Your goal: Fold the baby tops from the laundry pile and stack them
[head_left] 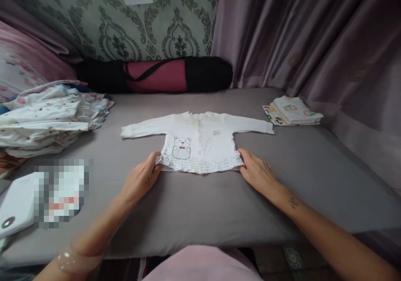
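A small white long-sleeved baby shirt (200, 143) lies spread out flat, sleeves stretched to both sides and the collar away from me. It has a bear print on the left of its front, a small print on the right and a band of printed writing along the hem. My left hand (142, 174) pinches the hem's left corner between thumb and fingers. At the hem's right corner, my right hand (257, 170) grips the cloth in the same way. Some fingertips of both hands are hidden by the cloth.
On the left is a tall pile of clothes (53, 118), with a white object (20, 201) and a blurred-out item (65, 193) nearer me. Folded clothes (293, 110) lie at the right. A black and maroon long bag (156, 75) rests along the wall on the grey sheet (200, 214).
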